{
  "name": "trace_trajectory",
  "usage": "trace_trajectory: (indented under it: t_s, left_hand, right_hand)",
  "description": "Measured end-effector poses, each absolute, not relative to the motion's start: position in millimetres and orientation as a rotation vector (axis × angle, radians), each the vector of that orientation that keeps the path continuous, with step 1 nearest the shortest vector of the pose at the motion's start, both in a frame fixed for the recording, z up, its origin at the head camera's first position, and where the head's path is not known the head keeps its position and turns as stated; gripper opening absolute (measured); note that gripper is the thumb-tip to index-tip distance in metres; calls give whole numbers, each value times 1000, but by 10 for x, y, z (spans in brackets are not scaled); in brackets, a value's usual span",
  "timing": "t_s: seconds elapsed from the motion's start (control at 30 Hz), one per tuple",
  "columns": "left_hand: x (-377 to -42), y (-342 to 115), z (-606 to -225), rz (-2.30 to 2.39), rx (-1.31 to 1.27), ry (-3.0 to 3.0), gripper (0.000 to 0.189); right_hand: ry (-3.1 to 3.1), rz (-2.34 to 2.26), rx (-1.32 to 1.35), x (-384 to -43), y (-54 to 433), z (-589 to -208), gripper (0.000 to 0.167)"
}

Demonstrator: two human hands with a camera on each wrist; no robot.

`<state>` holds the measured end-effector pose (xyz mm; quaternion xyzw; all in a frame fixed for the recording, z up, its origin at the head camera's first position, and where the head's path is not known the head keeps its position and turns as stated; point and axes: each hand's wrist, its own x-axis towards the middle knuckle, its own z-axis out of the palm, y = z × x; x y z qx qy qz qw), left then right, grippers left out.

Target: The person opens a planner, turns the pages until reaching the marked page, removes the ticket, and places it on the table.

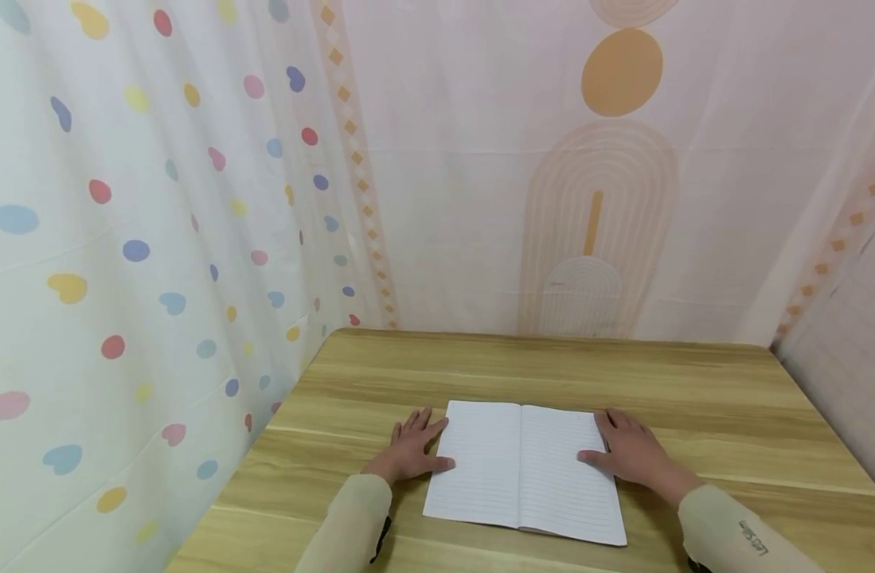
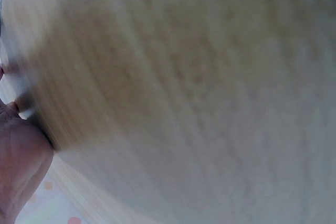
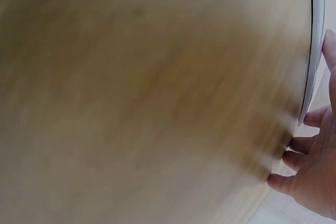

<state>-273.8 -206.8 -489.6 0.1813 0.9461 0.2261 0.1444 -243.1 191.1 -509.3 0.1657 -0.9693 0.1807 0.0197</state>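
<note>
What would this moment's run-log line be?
notebook: open, lying on wooden table | left hand: thumb over notebook's left edge | right hand: thumb over notebook's right edge

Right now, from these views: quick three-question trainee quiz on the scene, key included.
1. Multiple choice: what lies between the left hand and the right hand? a) a closed folder, b) an open notebook, c) a wire basket.
2. True or false: the notebook's pages are plain, with no ruled lines.
3. Fill in: in the head view, the curtain with coloured dots hangs to the ____ of the table.

Key: 1 b; 2 false; 3 left.
</note>
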Motion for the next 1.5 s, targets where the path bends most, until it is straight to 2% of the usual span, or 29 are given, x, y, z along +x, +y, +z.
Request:
trace_trajectory:
  t_s: [0.23, 0.77, 1.1, 1.33, 1.5]
  left_hand:
    - [-2748, -2072, -4909, 644, 520, 2725, 81]
    - [-2769, -2078, -4933, 636, 520, 2725, 83]
    - [-2766, -2078, -4943, 646, 523, 2728, 82]
    - [-2772, -2082, -4950, 643, 518, 2723, 83]
    - [-2776, -2086, -4950, 643, 521, 2723, 83]
  right_hand:
    - [-3032, 563, 489, -2459, 1934, -5114, 92]
    - [-3063, 578, 487, -2442, 1897, -5063, 82]
    - [-2901, 632, 516, -2484, 1844, -5083, 63]
    - [-2864, 1078, 340, -2491, 1774, -4993, 59]
    - [-2782, 1427, 182, -2482, 1715, -4844, 66]
